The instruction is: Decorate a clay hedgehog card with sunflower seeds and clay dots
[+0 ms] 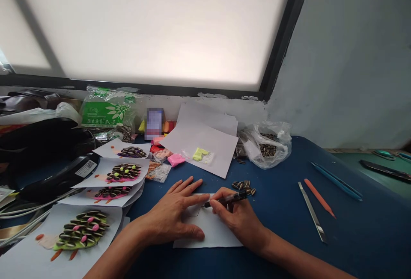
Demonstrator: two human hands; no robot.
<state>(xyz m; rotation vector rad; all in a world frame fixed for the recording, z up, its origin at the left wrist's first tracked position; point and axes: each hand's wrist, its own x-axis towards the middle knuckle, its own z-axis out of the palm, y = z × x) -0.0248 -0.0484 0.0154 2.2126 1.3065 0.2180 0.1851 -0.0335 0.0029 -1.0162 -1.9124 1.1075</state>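
Observation:
My left hand (175, 215) lies spread over the left part of a small white sheet of paper (213, 232), fingers stretched out and holding nothing. In my right hand (239, 219) is a dark pen (226, 200), its tip on the paper near my left index finger. A thin drawn line shows on the sheet between the hands; part of it is hidden by my left hand. Just beyond my right hand sits a small heap of striped sunflower seeds (244, 186) on the blue tabletop (276, 193).
Seed-covered hedgehog pictures (85, 232) are stacked at left. Behind lie white sheets (205, 131) with a yellow clay packet (201, 155), pink clay (176, 159) and a bag of seeds (268, 146). At right are blue tweezers (337, 181), an orange tool (320, 197) and a metal blade (312, 212).

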